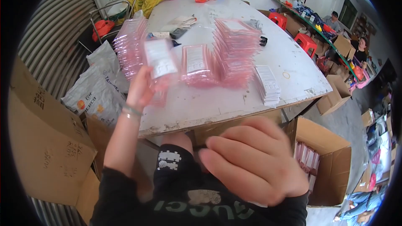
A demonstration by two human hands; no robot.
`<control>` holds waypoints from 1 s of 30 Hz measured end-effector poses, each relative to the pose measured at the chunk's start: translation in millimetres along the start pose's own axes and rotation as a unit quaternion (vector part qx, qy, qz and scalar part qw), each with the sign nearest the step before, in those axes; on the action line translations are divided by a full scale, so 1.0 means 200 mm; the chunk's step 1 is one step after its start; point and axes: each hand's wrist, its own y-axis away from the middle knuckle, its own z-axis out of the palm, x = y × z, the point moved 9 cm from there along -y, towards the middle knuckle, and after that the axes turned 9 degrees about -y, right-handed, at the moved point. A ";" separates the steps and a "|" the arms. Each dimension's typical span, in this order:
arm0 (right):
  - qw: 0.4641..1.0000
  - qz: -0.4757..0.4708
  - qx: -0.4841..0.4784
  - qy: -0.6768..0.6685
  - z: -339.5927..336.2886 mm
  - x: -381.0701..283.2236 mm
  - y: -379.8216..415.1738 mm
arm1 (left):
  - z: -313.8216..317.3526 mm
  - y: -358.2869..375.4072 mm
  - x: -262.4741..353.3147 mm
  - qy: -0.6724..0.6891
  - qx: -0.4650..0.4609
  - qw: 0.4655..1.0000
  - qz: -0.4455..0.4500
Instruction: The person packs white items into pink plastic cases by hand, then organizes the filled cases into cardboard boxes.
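My left hand [143, 84] grips a pink-edged clear plastic packet [159, 60] with a white printed sheet inside, held above the table's left part and blurred by motion. Close to the camera, my right hand [261, 161] is raised over my lap with its fingers curled in; whatever they hold, if anything, is hidden. Similar packets form a tall stack [236, 54] at the middle right, a lower pile [194, 65] beside it, and a leaning stack [129, 44] at the left. A pile of white printed sheets [268, 84] lies near the front edge.
The white table [303, 77] stands before me. At its right, an open carton [322, 142] on the floor contains packets. Large cardboard [50, 142] and woven sacks [94, 88] crowd the left. Red stools [305, 44] and two people sit near a green-edged bench [331, 44].
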 end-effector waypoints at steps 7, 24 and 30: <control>0.988 0.077 0.009 0.136 -0.23 -0.15 -0.06 | 0.09 -0.42 -0.08 -0.074 0.057 0.995 -0.021; 0.991 0.107 0.080 -0.012 -0.37 0.01 0.07 | 0.14 -0.63 -0.29 -0.166 0.120 0.978 -0.034; 0.985 0.134 0.006 -0.105 0.07 0.33 0.30 | -0.39 -0.54 -0.16 -0.572 0.161 0.804 0.027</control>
